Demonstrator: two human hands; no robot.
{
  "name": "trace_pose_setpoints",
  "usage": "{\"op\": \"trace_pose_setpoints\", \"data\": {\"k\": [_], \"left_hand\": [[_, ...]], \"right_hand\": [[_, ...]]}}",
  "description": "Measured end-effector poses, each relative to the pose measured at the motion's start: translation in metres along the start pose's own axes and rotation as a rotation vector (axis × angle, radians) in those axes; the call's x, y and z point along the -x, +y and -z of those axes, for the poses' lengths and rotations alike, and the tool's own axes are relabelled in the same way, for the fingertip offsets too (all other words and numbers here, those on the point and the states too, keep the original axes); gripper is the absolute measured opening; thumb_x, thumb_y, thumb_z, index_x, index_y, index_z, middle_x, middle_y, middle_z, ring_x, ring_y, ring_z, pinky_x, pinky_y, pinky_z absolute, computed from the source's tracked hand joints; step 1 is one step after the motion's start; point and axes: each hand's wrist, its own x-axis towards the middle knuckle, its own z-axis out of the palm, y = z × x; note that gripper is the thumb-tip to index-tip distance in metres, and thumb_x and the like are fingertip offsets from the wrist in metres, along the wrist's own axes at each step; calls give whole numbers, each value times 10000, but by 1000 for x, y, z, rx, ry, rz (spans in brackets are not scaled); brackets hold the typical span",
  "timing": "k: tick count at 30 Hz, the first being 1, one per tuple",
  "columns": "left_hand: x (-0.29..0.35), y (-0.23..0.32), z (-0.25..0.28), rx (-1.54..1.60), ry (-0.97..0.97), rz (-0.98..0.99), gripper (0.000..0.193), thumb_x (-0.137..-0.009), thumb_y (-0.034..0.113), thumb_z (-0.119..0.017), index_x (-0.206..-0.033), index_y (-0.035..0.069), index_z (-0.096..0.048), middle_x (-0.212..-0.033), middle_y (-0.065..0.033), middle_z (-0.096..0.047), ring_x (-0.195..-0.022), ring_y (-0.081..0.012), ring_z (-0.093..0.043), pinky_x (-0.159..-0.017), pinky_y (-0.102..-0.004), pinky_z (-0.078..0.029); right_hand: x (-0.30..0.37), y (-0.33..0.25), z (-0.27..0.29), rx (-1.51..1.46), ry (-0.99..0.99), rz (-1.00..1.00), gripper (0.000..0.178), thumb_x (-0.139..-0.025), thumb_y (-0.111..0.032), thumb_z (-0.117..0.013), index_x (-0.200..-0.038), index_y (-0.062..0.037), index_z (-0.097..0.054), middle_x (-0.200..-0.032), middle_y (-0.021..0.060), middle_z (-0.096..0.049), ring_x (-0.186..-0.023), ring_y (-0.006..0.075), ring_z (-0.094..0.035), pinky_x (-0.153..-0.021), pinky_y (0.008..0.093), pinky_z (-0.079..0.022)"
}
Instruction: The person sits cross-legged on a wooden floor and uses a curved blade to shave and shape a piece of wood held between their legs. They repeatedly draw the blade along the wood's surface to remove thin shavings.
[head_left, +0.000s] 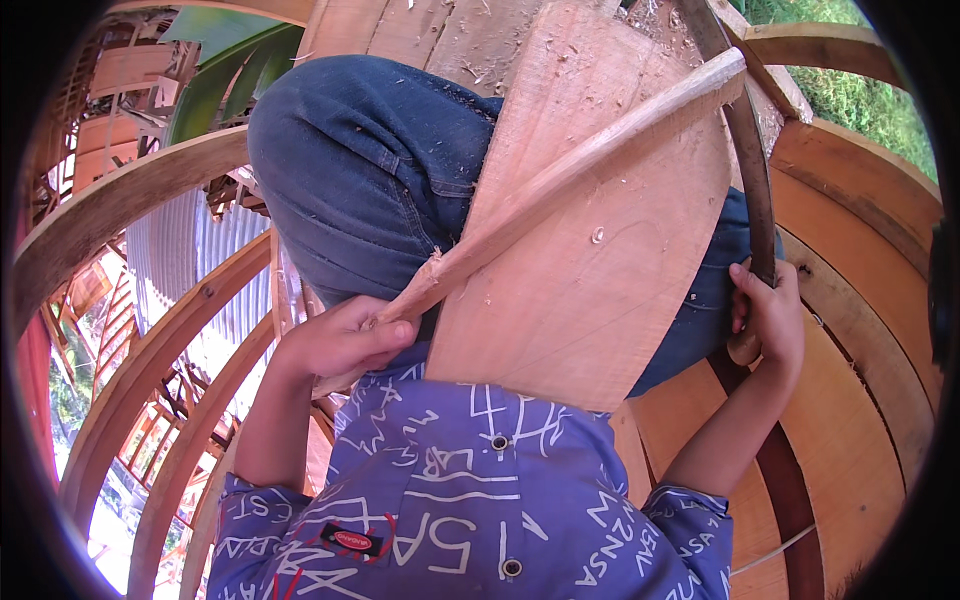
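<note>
My left hand is closed round the near end of a roughly cut wooden stick. The stick slants up to the right over a wide pale board, which leans against my body between my legs. In my right hand is a machete, gripped at its handle, with a long dark blade pointing away from me. The blade passes close by the stick's far end; whether they touch I cannot tell. Small shavings lie on the board.
Curved wooden ribs rise on the left, with corrugated metal sheets beyond. Planking curves along the right side. Planks strewn with shavings lie ahead, near a large green leaf. Grass shows at the upper right.
</note>
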Motion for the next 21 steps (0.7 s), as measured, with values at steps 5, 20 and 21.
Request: {"op": "trace_pose_setpoints", "data": {"k": [5,20,21], "left_hand": [[2,-3,-1,-78,48,-3,498,-873,547,-548,-687,98,-441,-565,62,-375,-501,-41,-359,-455,-202,-275],[1,-4,-3,-33,25,-21,503,-879,547,-543,-679,104,-413,-570,70,-327,-499,-40,-309,-442,-208,-235],[2,-6,-4,-32,37,-26,501,-881,543,-543,-678,103,-412,-572,69,-325,-499,-41,-307,-442,-208,-236]], "right_hand": [[8,3,-8,4,150,69,269,-808,-210,-685,-660,-64,-514,-501,-23,-424,-394,79,-400,-367,241,-312],[61,-18,-83,372,434,755,117,-611,-5,-602,-652,-3,-493,-525,99,-350,-458,141,-376,-446,267,-315],[60,-23,-89,392,417,805,119,-588,-7,-600,-650,-9,-498,-523,106,-370,-447,175,-391,-446,274,-317]]}}
